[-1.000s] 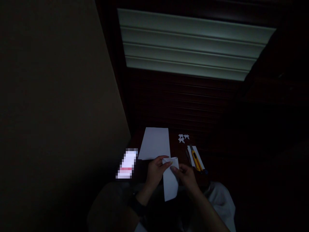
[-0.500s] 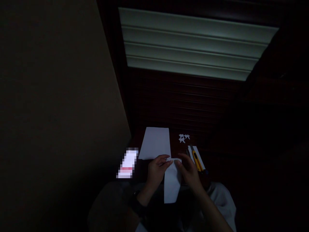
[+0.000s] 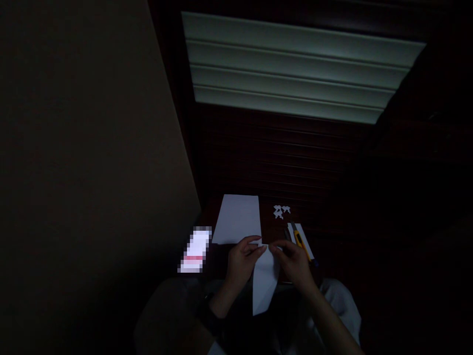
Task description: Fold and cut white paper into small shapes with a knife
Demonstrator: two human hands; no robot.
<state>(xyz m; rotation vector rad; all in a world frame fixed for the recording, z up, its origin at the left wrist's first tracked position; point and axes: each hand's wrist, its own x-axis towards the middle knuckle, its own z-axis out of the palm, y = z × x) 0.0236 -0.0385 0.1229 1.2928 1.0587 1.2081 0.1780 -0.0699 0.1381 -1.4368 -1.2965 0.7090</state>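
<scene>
A strip of white paper (image 3: 264, 281) hangs down over the table's near edge, its upper end between my two hands. My left hand (image 3: 242, 259) pinches the top left of the strip with thumb and fingers. On the other side my right hand (image 3: 293, 261) pinches the top right corner, its fingertips close to the left ones. Any fold between the fingertips is too small and dark to make out. Just beyond my left hand lies a larger white sheet (image 3: 238, 219). To the right of my right hand rests a yellow utility knife (image 3: 301, 242).
The knife lies partly on a white paper piece (image 3: 308, 241). Several small folded white paper pieces (image 3: 279, 212) sit at the back of the dark table. A pixelated bright phone-like screen (image 3: 195, 250) is at the left. A wall (image 3: 92, 148) and a slatted panel (image 3: 295, 69) bound the space.
My right fingers have closed in on the strip's top right corner, and the right hand has turned slightly. The strip's lower end has swung and now hangs at a slant.
</scene>
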